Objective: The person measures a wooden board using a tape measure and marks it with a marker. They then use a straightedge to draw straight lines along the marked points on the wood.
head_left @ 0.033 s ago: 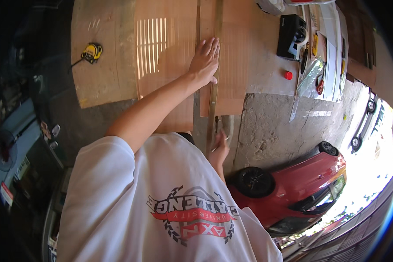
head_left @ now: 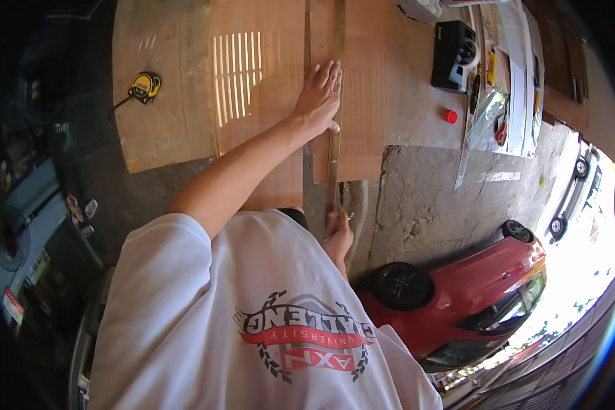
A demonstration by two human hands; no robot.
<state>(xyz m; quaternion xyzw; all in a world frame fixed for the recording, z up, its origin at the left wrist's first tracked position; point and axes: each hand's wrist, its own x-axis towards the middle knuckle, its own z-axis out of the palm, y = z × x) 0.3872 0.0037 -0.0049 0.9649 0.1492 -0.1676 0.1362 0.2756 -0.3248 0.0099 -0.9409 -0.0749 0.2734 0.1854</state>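
My left hand (head_left: 319,97) presses flat on a long narrow straight strip (head_left: 334,154), its fingers stretched out and close together. The strip runs lengthwise over a brown ribbed sheet, which looks like cardboard (head_left: 362,130), and reaches past its near edge toward my body. By that near end of the strip my right hand (head_left: 340,231) is closed, its fingers bent and smeared by motion. A thin dark piece (head_left: 344,195) shows just beyond these fingers; whether they grip it I cannot tell. Another brown sheet (head_left: 273,102), striped with sunlight, lies left of the strip.
A yellow-black tape measure (head_left: 145,87) rests on the board at left. On the right are a black tape dispenser (head_left: 451,65), a red cap (head_left: 450,117), red-handled scissors (head_left: 501,134), a yellow cutter (head_left: 491,68) and a clear ruler (head_left: 462,164). A red car (head_left: 465,294) stands on the concrete.
My right hand has shifted slightly up and left along the strip. My left hand stays pressed in place, and the whole view has moved a little.
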